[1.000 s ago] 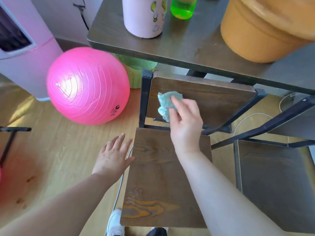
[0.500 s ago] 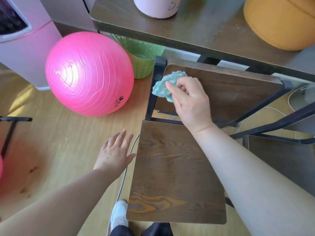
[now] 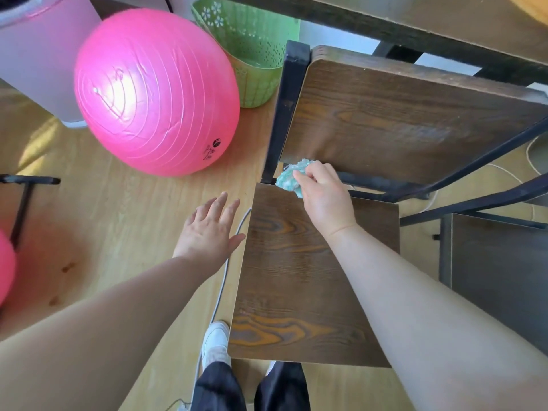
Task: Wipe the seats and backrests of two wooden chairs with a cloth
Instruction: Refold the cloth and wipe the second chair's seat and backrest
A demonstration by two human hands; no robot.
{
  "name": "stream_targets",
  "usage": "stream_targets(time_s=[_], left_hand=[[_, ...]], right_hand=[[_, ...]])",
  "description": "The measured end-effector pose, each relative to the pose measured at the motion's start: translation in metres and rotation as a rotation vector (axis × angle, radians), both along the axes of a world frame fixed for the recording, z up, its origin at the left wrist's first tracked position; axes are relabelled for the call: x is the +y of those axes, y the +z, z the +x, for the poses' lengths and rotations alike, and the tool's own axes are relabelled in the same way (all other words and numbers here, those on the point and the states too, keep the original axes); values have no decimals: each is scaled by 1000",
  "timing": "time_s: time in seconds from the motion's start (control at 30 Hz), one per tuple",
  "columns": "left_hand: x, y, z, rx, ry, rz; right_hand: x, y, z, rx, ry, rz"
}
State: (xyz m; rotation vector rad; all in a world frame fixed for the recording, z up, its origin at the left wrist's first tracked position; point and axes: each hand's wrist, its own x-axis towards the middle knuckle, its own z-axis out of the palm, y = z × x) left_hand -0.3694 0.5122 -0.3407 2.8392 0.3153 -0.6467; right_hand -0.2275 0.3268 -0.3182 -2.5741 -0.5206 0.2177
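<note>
I'm pinching teal cloth (image 3: 288, 178) in right hand (image 3: 325, 200) at lower corner of backrest (image 3: 400, 114) to wipe it; left hand (image 3: 209, 229) hovering splayed, probably balancing.

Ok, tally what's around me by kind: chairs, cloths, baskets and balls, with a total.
Chairs: 2, the near chair and the right chair
Cloths: 1, the teal cloth
Baskets: 1, the green basket
Balls: 1, the pink ball; a pink curve at the left edge is too cut off to count
Total: 5
</note>
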Motion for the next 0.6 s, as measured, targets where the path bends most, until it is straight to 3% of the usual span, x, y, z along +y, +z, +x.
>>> stream_targets(time_s=[0.3,0.43,0.6], left_hand=[[-25,54,33,-173,46,-120],[-33,100,48,-386,21,-119],[-39,156,82,-676,-73,-43]], right_hand=[[-19,41,-16,-105,121,-38],[-43,92,-14,-419,184,-14],[-53,150,23,-699,73,109]])
